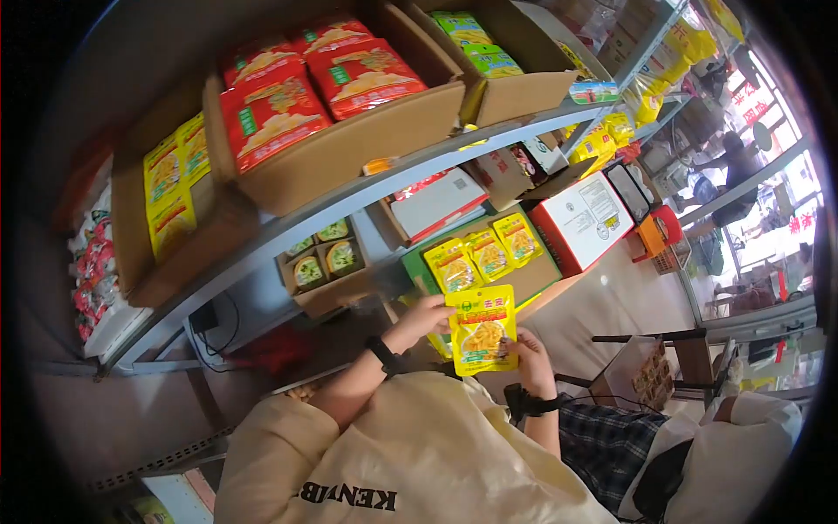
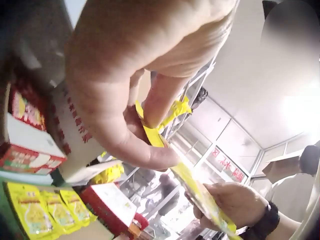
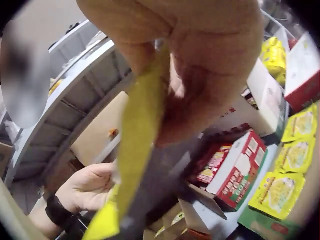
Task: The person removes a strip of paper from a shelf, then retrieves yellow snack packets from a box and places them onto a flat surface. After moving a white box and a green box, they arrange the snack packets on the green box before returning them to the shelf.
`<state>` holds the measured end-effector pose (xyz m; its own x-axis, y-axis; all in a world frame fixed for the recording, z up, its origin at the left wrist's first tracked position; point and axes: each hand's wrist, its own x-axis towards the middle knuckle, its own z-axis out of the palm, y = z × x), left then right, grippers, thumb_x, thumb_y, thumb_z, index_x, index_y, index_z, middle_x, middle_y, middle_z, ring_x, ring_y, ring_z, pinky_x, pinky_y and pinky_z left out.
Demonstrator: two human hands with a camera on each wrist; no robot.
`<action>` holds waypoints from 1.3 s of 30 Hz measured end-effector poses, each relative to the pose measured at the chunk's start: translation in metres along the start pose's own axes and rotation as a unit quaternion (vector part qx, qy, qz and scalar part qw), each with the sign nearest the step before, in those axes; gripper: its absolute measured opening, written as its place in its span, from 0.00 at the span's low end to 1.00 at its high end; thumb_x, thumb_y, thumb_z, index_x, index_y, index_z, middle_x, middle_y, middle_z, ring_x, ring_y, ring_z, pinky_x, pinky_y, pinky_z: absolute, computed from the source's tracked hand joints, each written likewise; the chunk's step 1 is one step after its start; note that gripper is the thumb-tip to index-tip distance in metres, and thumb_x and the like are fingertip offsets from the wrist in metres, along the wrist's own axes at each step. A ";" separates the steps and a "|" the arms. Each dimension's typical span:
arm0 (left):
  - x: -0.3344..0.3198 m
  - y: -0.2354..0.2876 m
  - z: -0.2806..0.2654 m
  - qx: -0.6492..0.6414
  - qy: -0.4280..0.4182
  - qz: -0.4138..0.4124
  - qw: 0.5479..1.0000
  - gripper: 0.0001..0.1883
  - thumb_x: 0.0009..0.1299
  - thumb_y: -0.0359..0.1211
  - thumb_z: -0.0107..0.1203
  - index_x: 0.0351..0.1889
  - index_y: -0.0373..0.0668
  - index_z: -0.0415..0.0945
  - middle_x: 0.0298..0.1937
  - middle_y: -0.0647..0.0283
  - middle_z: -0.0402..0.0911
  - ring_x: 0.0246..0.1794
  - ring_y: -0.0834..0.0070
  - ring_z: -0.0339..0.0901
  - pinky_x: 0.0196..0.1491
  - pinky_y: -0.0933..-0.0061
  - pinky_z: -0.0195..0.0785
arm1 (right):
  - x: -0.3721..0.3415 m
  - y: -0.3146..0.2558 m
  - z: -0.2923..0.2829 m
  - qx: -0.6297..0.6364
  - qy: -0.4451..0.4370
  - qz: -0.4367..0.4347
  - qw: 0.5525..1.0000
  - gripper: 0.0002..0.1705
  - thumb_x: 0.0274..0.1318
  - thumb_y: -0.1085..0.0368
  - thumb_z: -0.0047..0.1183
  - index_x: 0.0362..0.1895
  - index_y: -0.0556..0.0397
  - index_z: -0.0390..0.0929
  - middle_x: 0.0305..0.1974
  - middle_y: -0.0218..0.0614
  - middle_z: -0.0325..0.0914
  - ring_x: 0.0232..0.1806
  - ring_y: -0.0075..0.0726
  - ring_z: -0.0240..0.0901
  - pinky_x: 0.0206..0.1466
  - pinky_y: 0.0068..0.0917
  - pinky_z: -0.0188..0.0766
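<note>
A yellow food packet with a noodle-like picture is held upright in front of the chest, between both hands. The left hand pinches its left edge, thumb and fingers on either side, as the left wrist view shows of the packet. On the opposite edge, the right hand grips the packet lower down; in the right wrist view the packet appears edge-on between thumb and fingers. Just behind, three similar yellow packets lie in a row on a green-edged carton.
Above, a metal shelf carries open cartons of red packets, yellow packets and green packets. A white-and-red box stands right of the row. A divided carton of round tubs sits left. Another person is at lower right.
</note>
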<state>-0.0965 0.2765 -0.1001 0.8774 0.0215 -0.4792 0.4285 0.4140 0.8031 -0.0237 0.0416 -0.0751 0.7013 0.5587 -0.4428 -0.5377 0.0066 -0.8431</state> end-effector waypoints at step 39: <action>0.294 -0.090 0.000 0.378 0.341 0.101 0.855 0.19 0.60 0.28 0.46 0.50 0.34 0.68 0.50 0.45 0.70 0.50 0.54 0.68 0.53 0.62 0.61 | 0.327 0.106 -0.166 -0.151 0.145 0.109 0.972 0.19 0.49 0.76 0.41 0.49 0.64 0.69 0.32 0.42 0.75 0.31 0.34 0.75 0.33 0.23 0.73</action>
<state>0.1232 0.2455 -0.3137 0.7308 0.6549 -0.1923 0.5264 -0.3613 0.7696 0.2258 0.0871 -0.3601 0.7114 0.2629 -0.6518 -0.5576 -0.3534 -0.7511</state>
